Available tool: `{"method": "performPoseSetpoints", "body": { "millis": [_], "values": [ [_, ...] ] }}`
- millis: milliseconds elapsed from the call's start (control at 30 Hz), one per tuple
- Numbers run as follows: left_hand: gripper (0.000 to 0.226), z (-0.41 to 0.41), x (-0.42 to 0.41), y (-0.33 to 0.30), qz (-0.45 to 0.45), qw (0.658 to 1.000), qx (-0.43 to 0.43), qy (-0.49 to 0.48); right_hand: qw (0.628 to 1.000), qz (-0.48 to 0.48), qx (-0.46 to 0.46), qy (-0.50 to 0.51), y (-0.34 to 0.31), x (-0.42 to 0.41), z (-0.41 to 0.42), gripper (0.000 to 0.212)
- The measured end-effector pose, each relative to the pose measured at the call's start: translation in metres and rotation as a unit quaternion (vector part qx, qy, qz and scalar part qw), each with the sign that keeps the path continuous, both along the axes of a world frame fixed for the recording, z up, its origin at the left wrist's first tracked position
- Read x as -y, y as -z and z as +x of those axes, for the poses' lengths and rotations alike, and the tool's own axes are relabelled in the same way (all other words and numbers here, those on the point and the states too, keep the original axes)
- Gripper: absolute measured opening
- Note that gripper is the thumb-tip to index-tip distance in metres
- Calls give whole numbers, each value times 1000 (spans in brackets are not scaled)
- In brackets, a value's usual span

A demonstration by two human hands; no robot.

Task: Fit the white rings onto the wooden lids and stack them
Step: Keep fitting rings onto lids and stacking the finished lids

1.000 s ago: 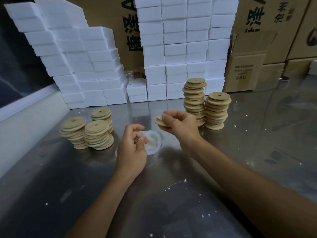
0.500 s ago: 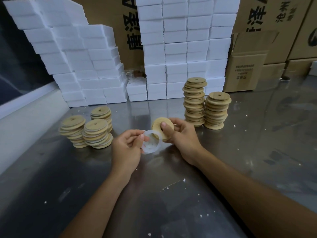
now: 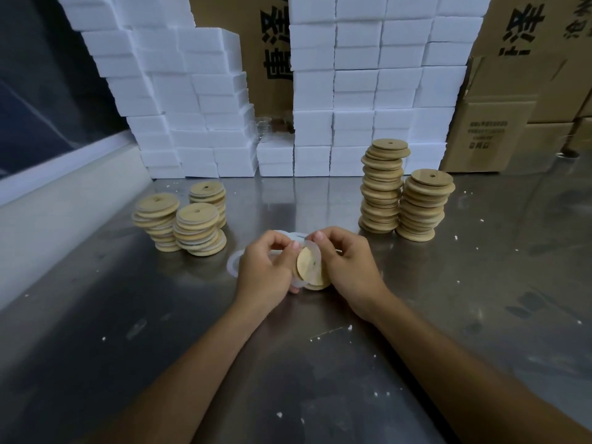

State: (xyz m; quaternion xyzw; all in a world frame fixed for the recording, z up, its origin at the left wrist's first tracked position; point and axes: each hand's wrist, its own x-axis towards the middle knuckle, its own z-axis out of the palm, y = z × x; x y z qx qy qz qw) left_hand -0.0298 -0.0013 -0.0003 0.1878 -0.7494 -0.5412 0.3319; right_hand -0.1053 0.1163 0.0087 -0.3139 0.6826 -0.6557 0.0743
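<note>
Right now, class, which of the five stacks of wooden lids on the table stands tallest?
The left-hand stack of the right pair, beside the white foam blocks. Its top lid rises above its neighbour and the three low left stacks.

Five lid stacks (image 3: 381,187) — two hands (image 3: 266,267)

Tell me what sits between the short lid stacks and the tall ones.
Head view: both hands, left hand and right hand, gripping a wooden lid and white ring.

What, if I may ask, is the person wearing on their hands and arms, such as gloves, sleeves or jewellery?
Nothing shows: the left hand and the right hand are gloveless, with no rings, watch or bracelet visible. Both forearms are uncovered as far as the bottom edge of the picture, so no sleeves appear. Fingernails look short and unpainted.
</note>
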Motion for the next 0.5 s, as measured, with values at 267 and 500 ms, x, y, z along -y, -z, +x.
{"method": "performPoseSetpoints", "body": {
  "millis": [267,500],
  "values": [
    [24,-1,-4,3,-104,994,-5,-30,998,40,26,-34,1,-1,8,20],
    [26,-5,-1,6,-121,991,-62,1,999,-49,6,21,2,-2,5,9]
  ]
}}
